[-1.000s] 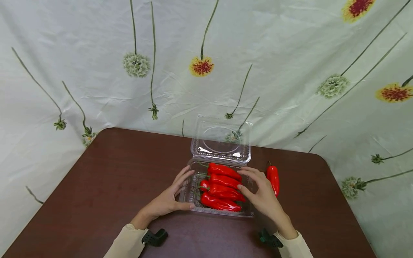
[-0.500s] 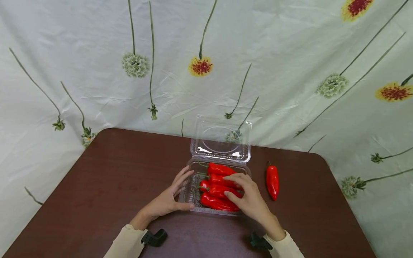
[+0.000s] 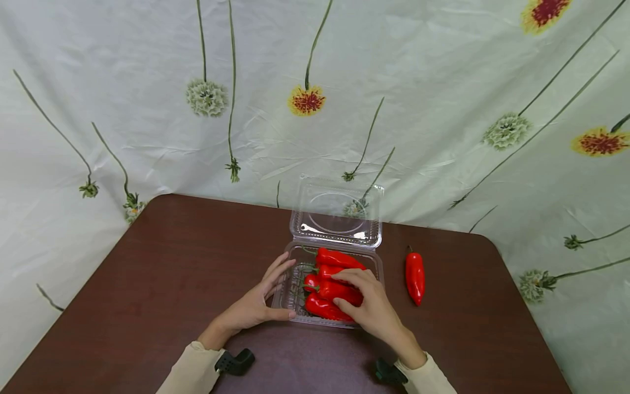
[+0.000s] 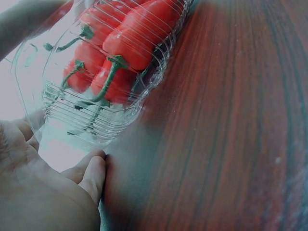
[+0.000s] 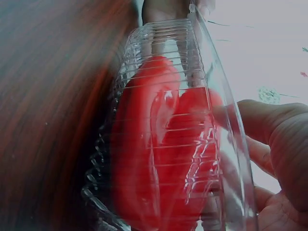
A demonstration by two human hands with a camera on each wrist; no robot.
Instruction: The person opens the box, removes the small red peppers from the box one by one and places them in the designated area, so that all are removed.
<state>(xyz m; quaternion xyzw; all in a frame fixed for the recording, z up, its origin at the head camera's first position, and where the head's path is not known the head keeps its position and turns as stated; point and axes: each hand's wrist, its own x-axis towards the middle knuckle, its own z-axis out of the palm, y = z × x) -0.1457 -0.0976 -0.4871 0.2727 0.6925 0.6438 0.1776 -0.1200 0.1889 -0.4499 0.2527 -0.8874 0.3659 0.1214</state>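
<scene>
Left hand (image 3: 253,309) is spread wide around the left end of the clear clamshell box (image 3: 339,238) on the desk (image 3: 197,273); if it's not really bracing, one nudge could skid that light-looking box. Red chili peppers (image 3: 326,290) inside run crosswise, stems left, tips right. Right hand (image 3: 369,304) arches over them, can't tell if it's pinching; a clumsy poke might jumble the row. Rightmost, the loose chili (image 3: 415,278) points tip-near, stem-far.

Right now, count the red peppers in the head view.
6: one pepper right of the box, on the table; inside, four peppers in a row, a fifth pepper mostly covered. More may hide underneath.
</scene>
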